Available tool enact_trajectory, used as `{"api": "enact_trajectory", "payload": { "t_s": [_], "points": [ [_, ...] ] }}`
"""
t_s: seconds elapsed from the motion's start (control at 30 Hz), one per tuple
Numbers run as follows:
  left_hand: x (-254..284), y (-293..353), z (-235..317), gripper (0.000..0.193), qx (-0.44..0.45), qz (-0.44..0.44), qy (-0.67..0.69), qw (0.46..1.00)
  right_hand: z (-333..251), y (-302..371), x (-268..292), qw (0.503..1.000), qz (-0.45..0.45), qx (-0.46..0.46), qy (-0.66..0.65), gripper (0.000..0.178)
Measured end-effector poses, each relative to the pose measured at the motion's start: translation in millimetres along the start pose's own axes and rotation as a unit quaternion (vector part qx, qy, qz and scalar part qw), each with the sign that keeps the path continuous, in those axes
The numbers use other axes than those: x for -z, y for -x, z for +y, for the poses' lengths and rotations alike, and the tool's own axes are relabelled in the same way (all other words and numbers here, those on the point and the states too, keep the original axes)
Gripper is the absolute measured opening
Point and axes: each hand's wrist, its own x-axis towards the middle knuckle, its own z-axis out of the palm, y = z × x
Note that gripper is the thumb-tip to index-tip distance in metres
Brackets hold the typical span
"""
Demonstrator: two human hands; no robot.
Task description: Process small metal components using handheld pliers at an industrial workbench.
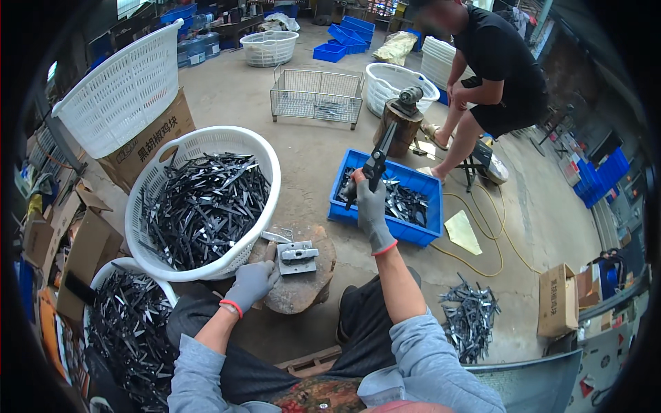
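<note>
My right hand (374, 213), in a grey glove with a red cuff, is raised over the near edge of a blue crate (432, 237). It grips a pair of dark shears (376, 162), long pointed blades upward. My left hand (253, 283), gloved alike, is closed round the wooden handle of a hammer (271, 250). The hammer rests at the left side of a wooden stump (292, 297). Beside it on the stump sits a small steel block fixture (298, 257). Loose dark metal blade pieces (406, 203) lie in the blue crate.
White baskets (272, 186) (172, 292) heaped with dark blades stand left. A blade pile (471, 320) lies on the floor at right. Ahead are a wire basket (317, 96), a second stump (401, 131) bearing a metal tool and a bending person (496, 69). A yellow hose (492, 237) crosses the floor.
</note>
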Motion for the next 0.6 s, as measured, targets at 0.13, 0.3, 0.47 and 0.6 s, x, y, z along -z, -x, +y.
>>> {"api": "enact_trajectory", "payload": {
  "t_s": [0.13,0.3,0.47,0.6],
  "points": [
    [-2.6,-0.3,-1.6,0.029,-0.004,0.015,0.002,1.0,-3.7,3.8,-2.7,0.999,-0.035,-0.002,-0.008,0.021],
    [-5.9,-1.3,-1.5,0.028,0.002,0.005,0.021,1.0,2.2,8.9,-1.7,0.993,0.012,-0.103,-0.056,0.024],
    [-4.8,-4.7,-0.5,0.026,0.006,-0.027,0.002,1.0,43.0,16.6,5.2,0.864,-0.044,-0.371,-0.337,0.022],
    [-3.2,-8.9,-0.6,0.024,0.008,-0.006,0.005,1.0,73.4,27.8,5.5,0.667,0.085,-0.589,-0.449,0.023]
  ]
}}
